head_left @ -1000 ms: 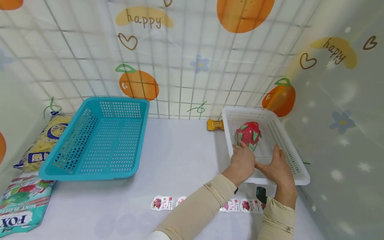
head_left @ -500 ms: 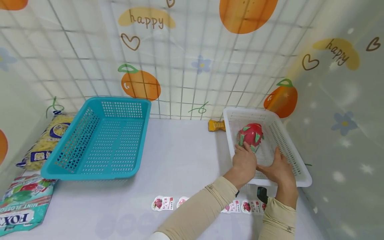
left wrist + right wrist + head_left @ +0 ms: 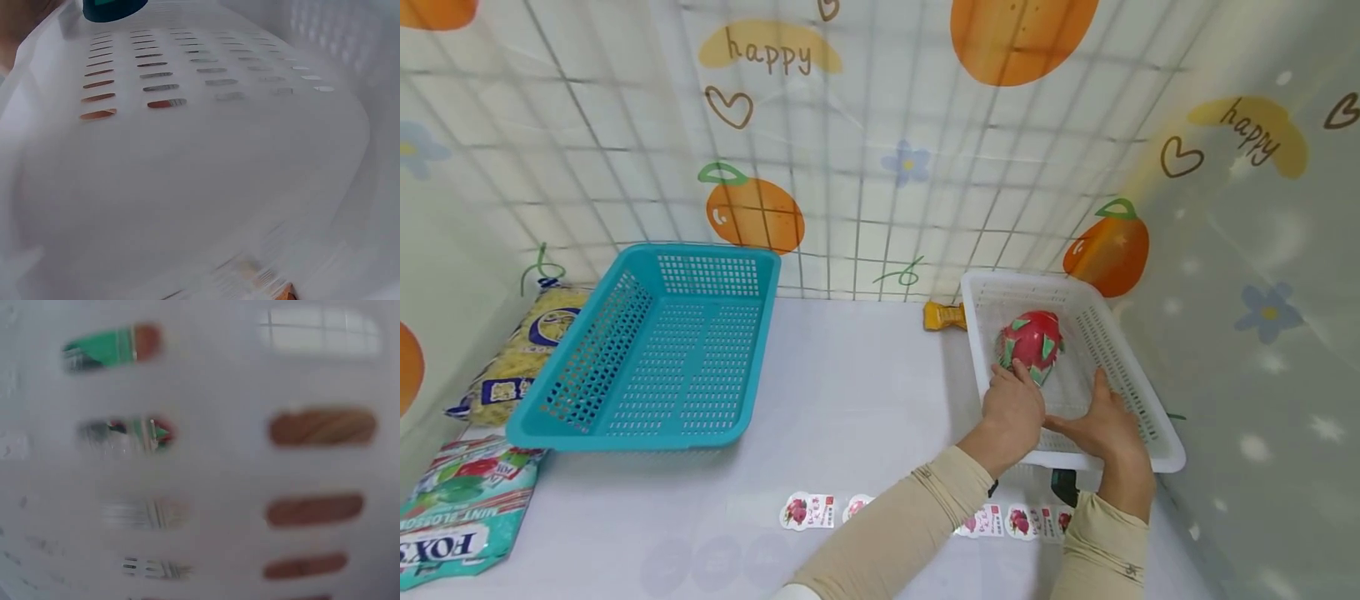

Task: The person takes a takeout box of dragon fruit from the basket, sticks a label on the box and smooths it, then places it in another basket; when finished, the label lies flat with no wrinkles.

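Note:
A red dragon fruit (image 3: 1036, 335) with green scales lies in the white basket (image 3: 1167, 450) at the right of the head view. My left hand (image 3: 1013, 412) reaches over the basket's near left side, its fingertips right at the fruit's near end. Its thumb and finger grip are not clear in this view, so I cannot tell whether it pinches anything. Beside it my right hand (image 3: 1108, 423) is spread inside the basket, fingers upward and thumb toward the left hand. The right wrist view looks closely at the slotted basket wall (image 3: 219, 456), with green and red showing through.
A turquoise basket (image 3: 721, 437) stands at left, beside a yellow food bag (image 3: 512, 367) and a green FOX'S bag (image 3: 467, 508). A small yellow packet (image 3: 943, 316) touches the white basket's far left. Dragon fruit stickers (image 3: 807, 510) lie along the table front, partly under my left forearm.
The head view has shifted slightly, so the whole scene sits a little further right. Both hands keep nearly the same pose in the white basket, and the dragon fruit stays there.

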Tool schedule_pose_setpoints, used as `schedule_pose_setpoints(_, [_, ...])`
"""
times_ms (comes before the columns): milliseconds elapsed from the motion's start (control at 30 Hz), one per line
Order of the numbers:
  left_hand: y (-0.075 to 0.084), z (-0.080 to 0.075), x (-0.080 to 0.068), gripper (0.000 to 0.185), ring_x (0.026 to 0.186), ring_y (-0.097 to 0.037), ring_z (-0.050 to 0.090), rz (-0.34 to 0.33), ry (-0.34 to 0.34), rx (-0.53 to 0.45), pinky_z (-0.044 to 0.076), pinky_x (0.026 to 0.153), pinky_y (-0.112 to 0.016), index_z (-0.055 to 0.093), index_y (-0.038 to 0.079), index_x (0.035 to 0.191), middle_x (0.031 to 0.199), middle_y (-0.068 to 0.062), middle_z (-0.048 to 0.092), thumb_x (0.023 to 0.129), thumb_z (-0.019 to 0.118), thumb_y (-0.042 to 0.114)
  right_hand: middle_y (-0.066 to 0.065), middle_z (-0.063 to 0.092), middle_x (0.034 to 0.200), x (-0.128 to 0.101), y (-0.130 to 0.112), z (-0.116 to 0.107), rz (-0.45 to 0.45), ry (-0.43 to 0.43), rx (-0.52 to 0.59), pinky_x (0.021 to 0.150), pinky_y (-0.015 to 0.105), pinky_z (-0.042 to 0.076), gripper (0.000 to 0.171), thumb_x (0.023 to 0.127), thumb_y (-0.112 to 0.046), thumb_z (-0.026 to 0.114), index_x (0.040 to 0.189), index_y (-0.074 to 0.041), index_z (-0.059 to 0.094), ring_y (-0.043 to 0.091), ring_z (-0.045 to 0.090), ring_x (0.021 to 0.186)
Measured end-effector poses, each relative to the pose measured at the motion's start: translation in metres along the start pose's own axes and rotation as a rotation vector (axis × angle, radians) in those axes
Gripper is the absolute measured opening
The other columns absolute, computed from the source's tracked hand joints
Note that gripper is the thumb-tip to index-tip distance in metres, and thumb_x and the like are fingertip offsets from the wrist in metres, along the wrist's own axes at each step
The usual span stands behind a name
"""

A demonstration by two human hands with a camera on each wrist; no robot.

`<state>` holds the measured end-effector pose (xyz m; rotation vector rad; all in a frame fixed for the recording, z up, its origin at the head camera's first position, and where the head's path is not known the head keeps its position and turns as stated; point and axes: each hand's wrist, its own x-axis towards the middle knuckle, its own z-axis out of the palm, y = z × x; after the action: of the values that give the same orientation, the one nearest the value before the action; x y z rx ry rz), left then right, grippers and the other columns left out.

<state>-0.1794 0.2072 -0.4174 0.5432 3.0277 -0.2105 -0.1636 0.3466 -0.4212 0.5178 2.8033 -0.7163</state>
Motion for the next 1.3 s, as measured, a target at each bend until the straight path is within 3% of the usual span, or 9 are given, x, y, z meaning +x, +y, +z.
schedule_pose_setpoints(267, [-0.003,0.001,0.000,0.083,0.117,-0.012,0.065,0.023,0.034,0.023,0.058,0.074,-0.016,0.033,0.006,0.159,0.148,-0.015,0.056,0.097,0.057,0.057,0.043,-0.004,0.160,0.005,0.003,-0.006,-0.032,-0.054,0.047,0.111,0.077,0.024,0.138,0.081,-0.046,0.083,0.158,-0.002,-0.022,0.064,0.013,0.143])
schedule_pose_setpoints(733, [-0.006,0.004,0.002,0.087,0.112,-0.011,0.065,0.048,0.046,0.005,0.057,0.073,-0.015,0.032,0.005,0.159,0.149,-0.015,0.055,0.094,0.063,0.054,0.034,-0.006,0.166,0.010,0.009,-0.004,-0.074,0.005,0.147,0.111,0.080,0.018,0.140,0.077,-0.045,0.087,0.160,-0.003,-0.017,0.058,0.005,0.148])
schedule_pose_setpoints(833, [-0.008,0.005,0.001,0.085,0.109,-0.013,0.066,0.069,0.067,-0.013,0.057,0.074,-0.015,0.033,0.004,0.158,0.148,-0.017,0.056,0.095,0.063,0.051,0.034,-0.002,0.166,0.010,0.011,-0.003,-0.085,0.018,0.150,0.112,0.079,0.019,0.139,0.077,-0.045,0.088,0.161,-0.002,-0.014,0.058,0.009,0.148])
schedule_pose_setpoints(1067, [-0.010,0.006,0.003,0.084,0.103,-0.015,0.068,0.060,0.084,-0.137,0.059,0.073,-0.018,0.033,0.001,0.158,0.148,-0.019,0.055,0.093,0.069,0.041,0.038,0.003,0.164,0.011,0.012,-0.005,-0.035,-0.008,0.162,0.115,0.075,0.022,0.134,0.081,-0.042,0.086,0.159,0.006,-0.012,0.060,0.015,0.146])
schedule_pose_setpoints(1300, [-0.011,0.001,0.005,0.079,0.103,-0.017,0.066,0.071,0.082,-0.125,0.058,0.073,-0.019,0.038,0.000,0.155,0.145,-0.019,0.057,0.095,0.064,0.043,0.039,0.001,0.163,0.011,0.012,-0.007,-0.013,-0.022,0.183,0.115,0.075,0.022,0.132,0.083,-0.040,0.084,0.158,0.007,-0.013,0.060,0.014,0.146])
